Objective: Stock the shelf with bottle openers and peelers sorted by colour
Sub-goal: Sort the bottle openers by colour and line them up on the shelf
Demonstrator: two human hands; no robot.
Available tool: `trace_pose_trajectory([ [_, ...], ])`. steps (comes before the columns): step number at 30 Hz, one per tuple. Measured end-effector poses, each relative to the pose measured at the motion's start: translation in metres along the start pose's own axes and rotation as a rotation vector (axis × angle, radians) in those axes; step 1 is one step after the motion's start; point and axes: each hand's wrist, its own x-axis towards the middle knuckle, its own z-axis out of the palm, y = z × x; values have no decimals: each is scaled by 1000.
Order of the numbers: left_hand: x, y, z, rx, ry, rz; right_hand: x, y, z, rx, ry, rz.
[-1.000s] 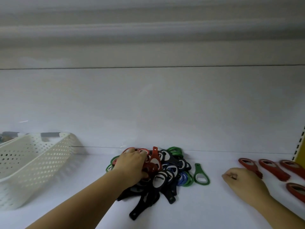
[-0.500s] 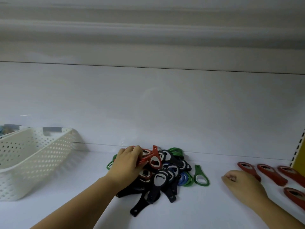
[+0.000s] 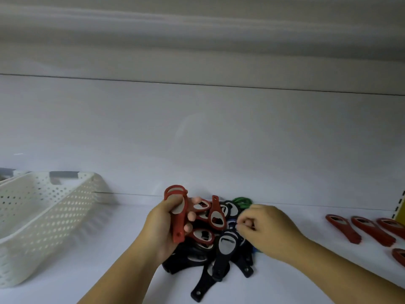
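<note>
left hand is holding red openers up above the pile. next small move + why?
Probably carry the red openers rightward to the red row. The left hand grips them clear of the mixed pile, and the sorted reds lie at the far right. The right hand sits over the pile, so pass in front of it.

I have only one view, the wide camera worn on the person's head. It looks forward and slightly down into the shelf [image 3: 131,227], quite near. The back wall [image 3: 197,139] fills the upper frame; the left hand [image 3: 166,227] and the right hand [image 3: 269,231] sit in the lower middle.
</note>
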Motion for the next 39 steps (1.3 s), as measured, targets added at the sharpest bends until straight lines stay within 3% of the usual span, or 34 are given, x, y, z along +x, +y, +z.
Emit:
trace_pose_trajectory([
  [3, -2, -1, -11, -220, -100, -147, 22, -28, 15, -85, -53, -29],
  [6, -1, -5, -15, -175, -174, -149, 34, -39, 28, -181, -117, -9],
  [10, -1, -8, -10, -62, -189, -58, 39, -43, 37, -349, -15, -73],
  [13, -3, -9, -5, 48, -179, 30, 38, -43, 29, -417, 156, -82],
  [17, -8, -15, -4, 456, -71, 138, 37, -29, -9, -83, 425, 31],
  [20, -15, -16, 2, 557, -104, 177, 23, -27, -37, 239, 318, -102],
  [23, -29, -14, 12, 630, -259, 192, -2, -38, -40, 209, 158, -284],
  [27, -46, -24, 32, 675, -516, 129, -30, -38, -24, 119, 243, -389],
  [29, -48, -34, 40, 630, -557, 83, -46, -32, -23, 132, 339, -339],
  [32, -48, -44, 50, 546, -501, 63, -75, -18, -30, 185, 371, -107],
  [37, -42, -70, 82, 465, -440, -60, -128, 10, -42, 248, 49, 93],
  [39, -44, -86, 108, 514, -441, -44, -140, 19, -45, 277, 8, 164],
])
